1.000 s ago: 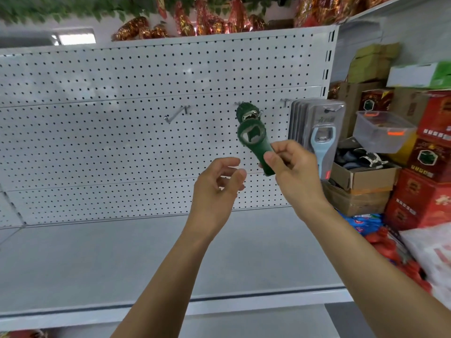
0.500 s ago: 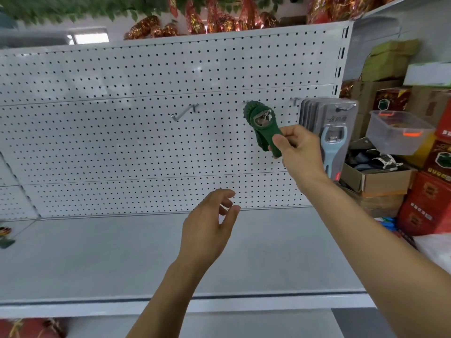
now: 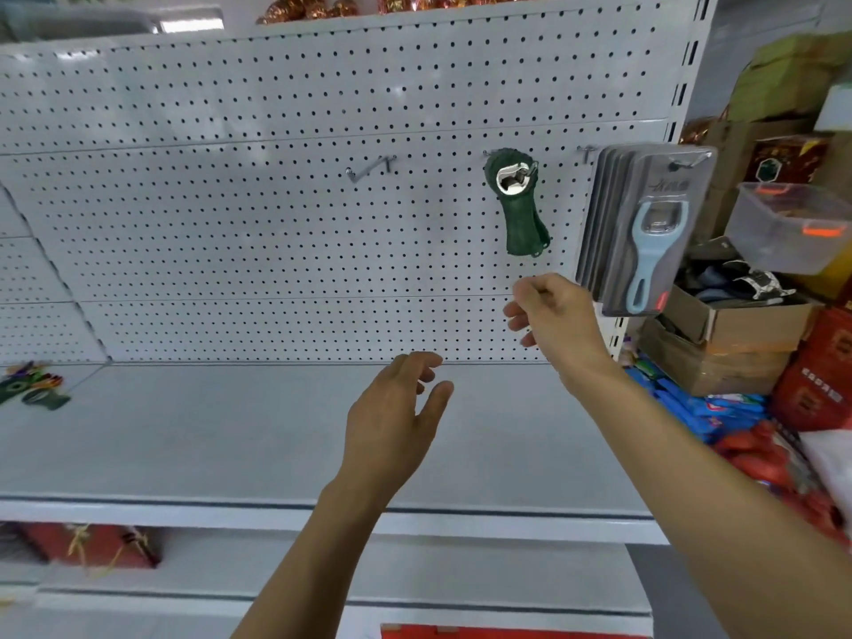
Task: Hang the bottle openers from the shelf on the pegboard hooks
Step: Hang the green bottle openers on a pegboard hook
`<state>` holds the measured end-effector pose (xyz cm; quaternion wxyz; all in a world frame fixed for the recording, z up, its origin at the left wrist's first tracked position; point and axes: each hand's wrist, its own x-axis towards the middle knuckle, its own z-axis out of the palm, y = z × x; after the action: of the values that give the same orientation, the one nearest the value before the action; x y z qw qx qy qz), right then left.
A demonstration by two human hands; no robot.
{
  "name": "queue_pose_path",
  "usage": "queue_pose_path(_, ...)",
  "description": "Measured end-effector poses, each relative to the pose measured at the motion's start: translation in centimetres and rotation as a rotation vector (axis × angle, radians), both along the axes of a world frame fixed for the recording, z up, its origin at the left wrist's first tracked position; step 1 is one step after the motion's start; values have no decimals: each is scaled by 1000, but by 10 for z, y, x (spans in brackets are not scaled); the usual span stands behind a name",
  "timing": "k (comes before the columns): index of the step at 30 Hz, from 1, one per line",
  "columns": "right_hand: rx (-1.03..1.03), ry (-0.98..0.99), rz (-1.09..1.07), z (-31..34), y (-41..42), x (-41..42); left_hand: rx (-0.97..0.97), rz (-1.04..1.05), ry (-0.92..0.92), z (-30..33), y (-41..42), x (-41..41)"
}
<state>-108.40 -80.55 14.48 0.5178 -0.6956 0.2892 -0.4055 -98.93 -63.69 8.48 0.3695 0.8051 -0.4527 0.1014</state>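
- Now, dark green plastic bottle openers with metal heads [image 3: 518, 202] hang stacked on a metal hook on the white perforated pegboard [image 3: 276, 214]; handles point down.
- Right hand [image 3: 555, 313] sits just below the hanging green openers, apart from them; fingers loosely curled, holding nothing.
- Left hand [image 3: 396, 422] lower, over the grey shelf [image 3: 184, 435], palm turned inward, fingers spread and relaxed, empty.
- Bare metal peg hook [image 3: 371, 169] on the pegboard to the left of the green openers, nothing on it.
- Stack of grey blister-card packs showing a light blue bottle opener [image 3: 645, 228] hangs from another hook to the right of the green ones, near the board's edge.
- More loose openers, green among other colours [image 3: 30, 389], lie on the shelf at far left, well apart from both hands; blurred, count unclear.
- Clear plastic tub with orange clips [image 3: 788, 228] and brown cardboard boxes [image 3: 724, 343] stacked beyond the board on the right.
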Motion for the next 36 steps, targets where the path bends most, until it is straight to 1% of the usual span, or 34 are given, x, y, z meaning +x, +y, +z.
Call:
queue_pose_path(2,-47,51,46,-26,18,-3,10,16,11,-10,8,0)
queue_pose_path(5,-238,170,109,-69,48,-4,41,45,30,-28,26,3)
queue_pose_path(7,-321,260,163,-94,70,-2,66,67,44,-43,44,7)
queue_pose_path(12,-357,408,353,-144,126,16,132,163,111,-86,101,26)
queue_pose_path(15,-396,503,426,-166,160,37,198,224,162,-108,143,44)
queue_pose_path(21,-423,587,499,-192,241,120,274,298,265,-131,229,103)
queue_pose_path(30,-373,622,582,-204,379,292,352,346,244,-132,380,258)
queue_pose_path(36,-310,619,611,-201,431,388,322,388,269,-132,445,357)
